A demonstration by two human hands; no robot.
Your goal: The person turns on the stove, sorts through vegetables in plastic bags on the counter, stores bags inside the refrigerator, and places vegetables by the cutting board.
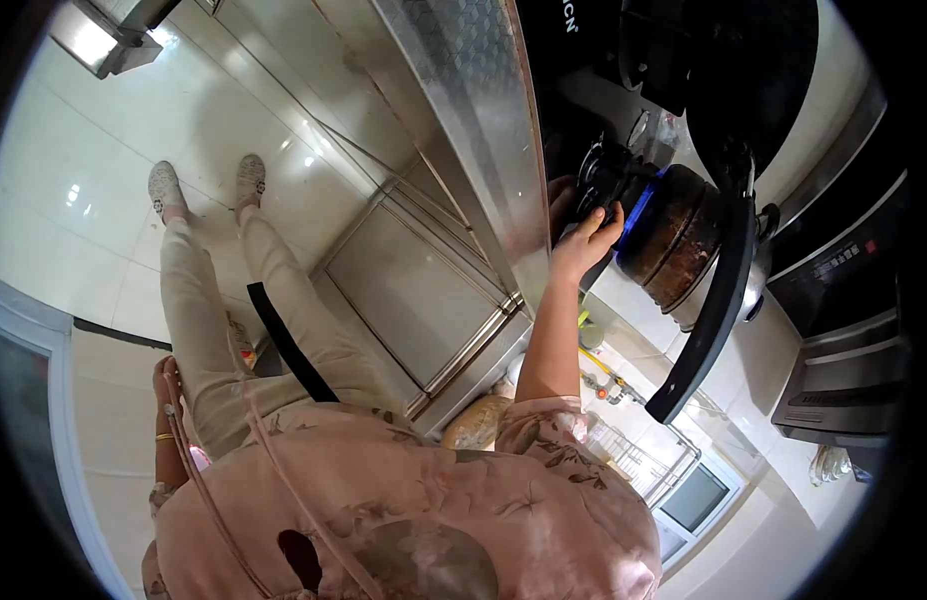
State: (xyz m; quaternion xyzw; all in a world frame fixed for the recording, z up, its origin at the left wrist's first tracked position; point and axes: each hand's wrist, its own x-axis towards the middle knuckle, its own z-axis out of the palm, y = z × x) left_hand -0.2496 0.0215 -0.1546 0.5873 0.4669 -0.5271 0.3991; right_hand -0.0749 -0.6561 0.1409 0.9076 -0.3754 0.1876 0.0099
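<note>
My right hand [591, 243] reaches over the black cooktop, close beside a burner [603, 175] with a blue flame [637, 215]. Its thumb and fingers are drawn together at a dark part; what lies between them is hidden. Over the flame stands a pot with a scorched brown base [673, 240] and a steel lid [755, 278]. A black pan [753, 90] is farther back, and a long black handle [718, 320] crosses in front of the pot. My left hand [168, 388] hangs by my hip, fingers loosely extended, with nothing visible in it.
A steel counter edge [473, 130] and cabinet door [413, 290] stand between my legs and the cooktop. A wire rack [638, 455] and a yellow hose [601, 370] are nearer me. A range hood [833, 260] is at the right. Below are floor tiles [93, 230].
</note>
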